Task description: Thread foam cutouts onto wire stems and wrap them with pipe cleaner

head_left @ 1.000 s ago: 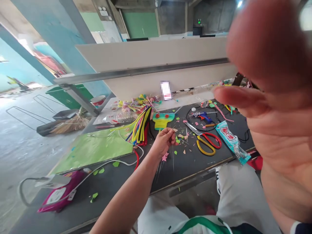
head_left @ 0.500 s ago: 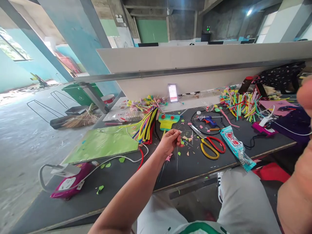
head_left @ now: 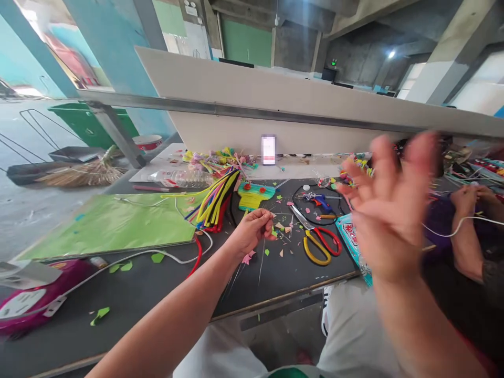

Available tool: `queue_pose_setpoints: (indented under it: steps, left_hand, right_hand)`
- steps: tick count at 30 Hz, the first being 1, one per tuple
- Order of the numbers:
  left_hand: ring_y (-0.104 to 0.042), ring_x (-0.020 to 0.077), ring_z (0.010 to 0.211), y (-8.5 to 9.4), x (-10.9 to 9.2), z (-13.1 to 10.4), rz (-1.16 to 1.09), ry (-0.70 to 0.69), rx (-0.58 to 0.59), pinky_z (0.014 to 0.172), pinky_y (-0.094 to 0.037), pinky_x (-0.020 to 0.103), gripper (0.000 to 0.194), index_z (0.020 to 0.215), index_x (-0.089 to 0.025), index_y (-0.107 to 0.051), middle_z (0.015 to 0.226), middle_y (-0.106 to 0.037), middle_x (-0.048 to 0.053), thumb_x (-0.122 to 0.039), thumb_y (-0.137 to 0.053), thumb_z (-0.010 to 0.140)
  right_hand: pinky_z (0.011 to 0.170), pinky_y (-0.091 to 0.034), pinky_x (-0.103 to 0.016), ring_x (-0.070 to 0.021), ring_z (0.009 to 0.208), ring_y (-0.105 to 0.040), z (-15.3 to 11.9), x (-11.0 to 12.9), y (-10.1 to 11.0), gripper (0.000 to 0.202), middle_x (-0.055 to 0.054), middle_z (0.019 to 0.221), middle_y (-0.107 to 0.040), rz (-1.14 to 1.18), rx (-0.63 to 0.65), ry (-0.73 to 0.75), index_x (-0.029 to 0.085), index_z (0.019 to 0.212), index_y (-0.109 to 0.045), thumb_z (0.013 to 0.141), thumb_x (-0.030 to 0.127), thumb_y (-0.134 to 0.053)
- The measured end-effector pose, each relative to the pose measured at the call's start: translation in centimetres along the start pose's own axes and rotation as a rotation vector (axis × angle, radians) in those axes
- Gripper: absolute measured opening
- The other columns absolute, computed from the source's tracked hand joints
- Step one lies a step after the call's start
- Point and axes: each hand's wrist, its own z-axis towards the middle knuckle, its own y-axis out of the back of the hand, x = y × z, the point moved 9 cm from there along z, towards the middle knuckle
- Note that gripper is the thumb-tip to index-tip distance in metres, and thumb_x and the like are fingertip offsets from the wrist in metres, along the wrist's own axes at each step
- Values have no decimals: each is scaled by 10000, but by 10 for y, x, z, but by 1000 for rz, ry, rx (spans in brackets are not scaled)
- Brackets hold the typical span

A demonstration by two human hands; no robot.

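Note:
Over the dark table's middle, my left hand (head_left: 255,231) is pinched closed on something too small to make out. Just behind it lies a yellow and teal craft piece (head_left: 255,197) with red dots. My right hand (head_left: 388,210) is raised on the right, blurred, its fingers spread and nothing seen in it. Between the hands are scissors (head_left: 317,244) with one yellow and one red handle, lying open. Behind them rests a blue glue gun (head_left: 323,203). A blue packet (head_left: 348,233) is partly covered by my right hand. Pipe cleaners (head_left: 216,207) lie left of the craft piece.
A green sheet (head_left: 114,220) and a magenta pack with a white cable (head_left: 35,294) are on the left. A phone (head_left: 268,149) stands against the white panel. Paper scraps are scattered about. At far right are another person's hands (head_left: 468,202).
My right hand has come in from the right edge and its spread fingers now show. The view has turned right, bringing another person's hands into sight. My left hand stays pinched.

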Motion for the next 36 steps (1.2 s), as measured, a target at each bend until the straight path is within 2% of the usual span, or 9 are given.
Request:
queue_pose_setpoints:
  steps: [3,5,7,9,13,22,25,30,36]
  left_hand:
    - [-443,59,438,0,-2,-1,-20,-7,-6,517,-543,301,240,817,-151,-527,576,-504,-39,-349,-650,761]
    - [-437,58,430,1,-1,-1,-13,-8,-17,508,-542,299,245,812,-153,-523,568,-499,-42,-354,-653,758]
    - [-434,55,427,2,-1,0,-3,-8,-24,507,-543,295,242,811,-155,-519,566,-497,-44,-357,-644,765]
    - [-436,54,431,2,-1,1,2,-7,-20,518,-546,298,237,815,-156,-517,570,-498,-45,-359,-633,776]
    - [-444,56,441,2,0,2,3,-1,-8,532,-550,306,245,822,-154,-519,583,-505,-41,-362,-638,770]
    - [-439,61,435,-3,-1,-1,34,-7,4,525,-543,308,256,807,-155,-516,569,-500,-43,-383,-627,776]
    - [-433,60,434,-4,-2,-2,34,-4,11,518,-538,303,258,808,-152,-522,565,-494,-43,-384,-631,771]
    - [-436,62,436,-3,-7,-3,38,-39,13,512,-535,302,218,816,-155,-518,573,-492,-41,-352,-608,796]
    - [-451,66,451,-11,-6,-5,24,-31,63,524,-534,301,176,819,-152,-517,593,-501,-30,-320,-568,831]
  right_hand:
    - [804,-481,-333,-172,992,-561,-16,-77,-30,597,-59,1409,-398,-139,74,-191,335,1400,-300,851,179,-475]
    - [778,-490,-323,-166,901,-584,-35,-131,-48,531,-99,1323,-494,-120,124,-364,277,1383,-358,868,247,-484]
    - [755,-495,-304,-181,925,-587,-53,-167,-62,455,-102,1242,-562,-63,157,-489,240,1324,-452,878,329,-483]
    - [676,-498,-276,-165,844,-596,-67,-188,-71,434,-89,1213,-583,0,164,-598,246,1289,-493,882,395,-470]
    - [518,-437,-232,-94,586,-522,-78,-197,-75,399,-54,1126,-628,66,134,-699,280,1219,-552,878,462,-452]
    - [397,-309,-191,-64,478,-420,-78,-201,-82,364,-58,898,-652,324,37,-770,202,1068,-631,828,455,-527]
    - [376,-252,-174,-52,446,-380,-79,-203,-91,342,-67,822,-657,517,89,-872,169,1011,-641,799,431,-582]
    - [351,-180,-156,-32,410,-320,-97,-202,-110,316,-68,740,-649,874,280,-1195,127,883,-654,810,424,-573]
    - [346,-171,-132,-4,385,-275,-102,-199,-112,170,6,668,-577,1145,245,-1263,127,812,-615,826,288,-565]
